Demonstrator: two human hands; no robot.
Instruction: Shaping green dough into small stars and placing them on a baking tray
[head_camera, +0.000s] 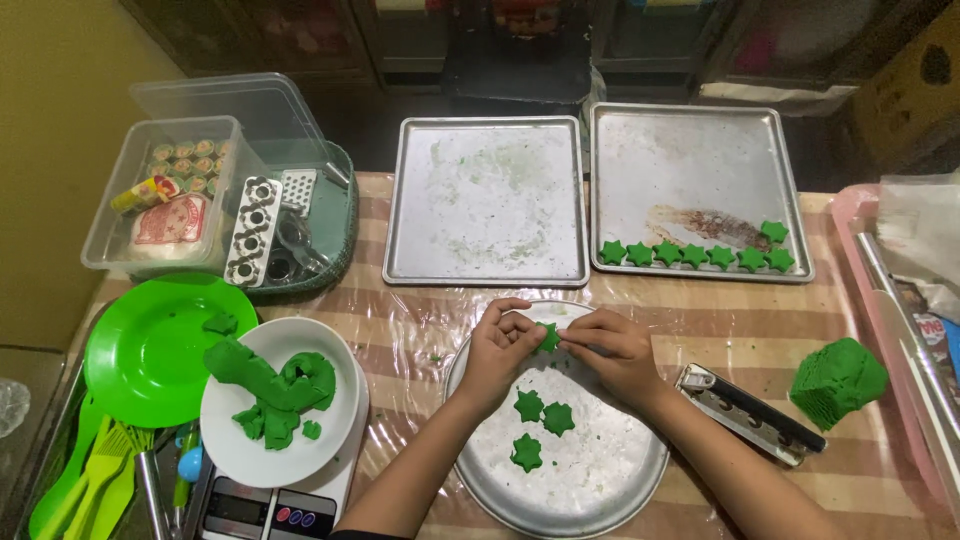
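Both hands meet over the far edge of the round pan (600, 480) at the near middle of the desk (400, 320). The left hand (500, 345) and the right hand (610, 345) pinch one green dough star (548, 337) between their fingertips, each grip closed on it from its own side. The star is roughly as wide as it is long, so it has no clear long axis; it seems tilted, one face turned toward the person, though fingers hide part of it.

Three more stars (540, 425) lie flat on the pan, near the wrists. Beyond the hands sit two square trays: the left tray (440, 260) is bare, the right tray (700, 150) carries a row of stars (695, 253) along its near edge. A dough lump (838, 378) rests at the far right, with a metal cutter bar (750, 412) between it and the pan. To the left, a white plate (330, 440) with dough scraps stands on a scale, beside a green plate (150, 350).
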